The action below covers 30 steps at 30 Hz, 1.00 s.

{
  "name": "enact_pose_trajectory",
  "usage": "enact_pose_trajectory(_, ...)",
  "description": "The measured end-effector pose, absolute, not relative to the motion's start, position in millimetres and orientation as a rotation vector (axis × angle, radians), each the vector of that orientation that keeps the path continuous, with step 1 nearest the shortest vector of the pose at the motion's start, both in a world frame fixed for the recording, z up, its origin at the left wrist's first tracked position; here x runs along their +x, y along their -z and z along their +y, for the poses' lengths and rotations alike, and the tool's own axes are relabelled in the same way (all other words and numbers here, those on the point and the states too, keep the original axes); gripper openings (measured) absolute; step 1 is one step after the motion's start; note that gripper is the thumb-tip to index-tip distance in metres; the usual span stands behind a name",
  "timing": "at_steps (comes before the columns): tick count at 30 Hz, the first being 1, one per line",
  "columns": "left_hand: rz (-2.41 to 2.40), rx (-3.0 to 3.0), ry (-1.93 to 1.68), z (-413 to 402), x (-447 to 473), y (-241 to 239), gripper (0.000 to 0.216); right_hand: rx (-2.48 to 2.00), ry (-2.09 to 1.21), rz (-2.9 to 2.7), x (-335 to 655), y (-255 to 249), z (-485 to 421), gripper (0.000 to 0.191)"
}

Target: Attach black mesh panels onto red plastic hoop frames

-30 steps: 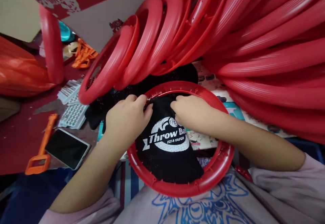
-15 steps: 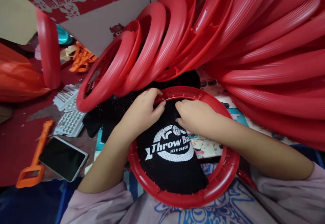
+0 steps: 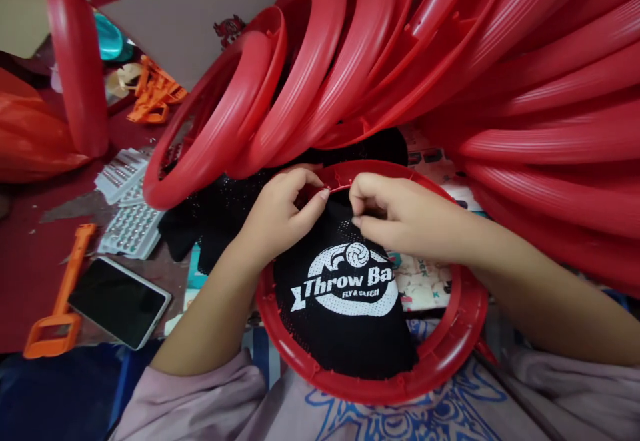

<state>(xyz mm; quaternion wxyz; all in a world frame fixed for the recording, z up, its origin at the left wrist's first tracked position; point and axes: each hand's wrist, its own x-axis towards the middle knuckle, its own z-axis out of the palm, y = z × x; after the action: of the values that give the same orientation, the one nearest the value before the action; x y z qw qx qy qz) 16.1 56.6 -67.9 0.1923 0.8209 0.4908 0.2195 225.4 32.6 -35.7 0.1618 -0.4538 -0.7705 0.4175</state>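
A red plastic ring (image 3: 453, 351) rests against my chest, tilted toward me. Inside it lies a black mesh net (image 3: 345, 334) printed with a white "Throw Ball" logo. My left hand (image 3: 280, 218) pinches the net's top edge at the ring's far rim, fingers closed. My right hand (image 3: 400, 218) is right beside it, fingers also pinched on the mesh at the same rim. The two hands almost touch.
A big leaning stack of red rings (image 3: 450, 74) fills the top and right. More black mesh (image 3: 210, 211) lies under it. On the left sit a phone (image 3: 117, 302), an orange handle (image 3: 60, 308), grey blister packs (image 3: 127, 224), orange parts (image 3: 153, 98) and a red bag (image 3: 30, 138).
Both hands have moved closer together along the ring's far rim, and the right hand has lifted off the net into a pinch at the rim. The view shifted slightly.
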Motion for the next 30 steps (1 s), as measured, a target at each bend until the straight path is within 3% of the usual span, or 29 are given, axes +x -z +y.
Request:
enact_pose_trajectory(3,1.380,2.179,-0.662,57,14,67,0.019,-1.079,-1.325,-2.034,231,37,35,0.039)
enact_pose_trajectory(6,1.356,2.100,-0.682,58,12,66,0.014,-1.127,-1.186,-2.001,231,39,37,0.045)
enact_pose_trajectory(11,1.273,2.137,-0.569,61,9,62,0.009,-1.206,-1.037,-2.153,230,38,41,0.047)
enact_pose_trajectory(24,1.282,1.933,-0.623,63,6,66,0.023,-1.147,-0.959,-2.370,240,30,43,0.047)
enact_pose_trajectory(30,1.340,2.205,-0.606,64,17,74,0.023,-1.413,-0.637,-2.500,230,46,40,0.046)
